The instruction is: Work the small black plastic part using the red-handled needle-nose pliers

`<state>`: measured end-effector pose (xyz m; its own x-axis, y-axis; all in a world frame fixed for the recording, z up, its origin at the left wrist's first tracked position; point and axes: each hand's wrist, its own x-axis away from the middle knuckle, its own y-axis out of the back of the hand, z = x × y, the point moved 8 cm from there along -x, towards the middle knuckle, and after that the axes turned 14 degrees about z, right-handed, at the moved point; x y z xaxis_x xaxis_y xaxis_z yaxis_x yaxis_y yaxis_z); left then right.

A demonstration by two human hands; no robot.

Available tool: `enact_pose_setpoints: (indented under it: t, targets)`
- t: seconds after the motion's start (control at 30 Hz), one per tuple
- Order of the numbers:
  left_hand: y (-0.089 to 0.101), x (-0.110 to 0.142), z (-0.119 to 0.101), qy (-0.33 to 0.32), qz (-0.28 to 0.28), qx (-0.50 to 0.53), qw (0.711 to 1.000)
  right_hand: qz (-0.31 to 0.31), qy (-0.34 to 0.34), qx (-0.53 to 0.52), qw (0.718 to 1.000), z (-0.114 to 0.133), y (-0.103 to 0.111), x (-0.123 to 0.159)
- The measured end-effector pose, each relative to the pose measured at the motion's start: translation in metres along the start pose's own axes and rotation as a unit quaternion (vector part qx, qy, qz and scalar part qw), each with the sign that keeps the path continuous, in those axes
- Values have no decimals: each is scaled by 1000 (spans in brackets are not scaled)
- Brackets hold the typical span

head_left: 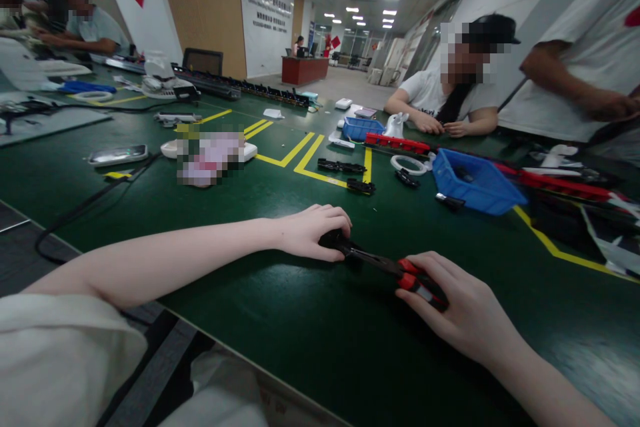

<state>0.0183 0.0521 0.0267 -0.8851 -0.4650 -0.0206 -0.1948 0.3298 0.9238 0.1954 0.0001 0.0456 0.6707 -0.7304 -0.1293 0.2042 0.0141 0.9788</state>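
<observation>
My right hand [453, 300] grips a pair of long-nose pliers [414, 275] by its red and black handles. The jaws point left, toward my left hand [316, 232], and their tips meet a small black part [334, 239] there. My left fingers are closed around that part and hold it low over the green table [280, 327]. Much of the part is hidden under the fingers, so its exact kind does not show. Beyond my hands lie similar black parts [361, 185] by a yellow tape outline.
A blue bin [475, 180] with dark pieces stands at the right, near a white ring [409, 165]. Red strips [400, 144] run along the far right side. A phone [210, 159] lies at the left, near a black cable [90, 200]. Other people sit and stand around the table.
</observation>
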Motion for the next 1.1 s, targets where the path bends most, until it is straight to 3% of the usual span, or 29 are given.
enact_pose_setpoints:
  t: [0.47, 0.8, 1.1]
  targets:
    - [-11, -6, 3, 63, 24, 50, 996, 6, -4, -15, 1000, -16, -6, 4]
    - [-10, -9, -10, 53, 50, -74, 995, 9, 14, -9, 1000, -17, -9, 3]
    - [-10, -9, -13, 9, 46, -88, 995, -28, 1, 61, 998, -27, 3, 4]
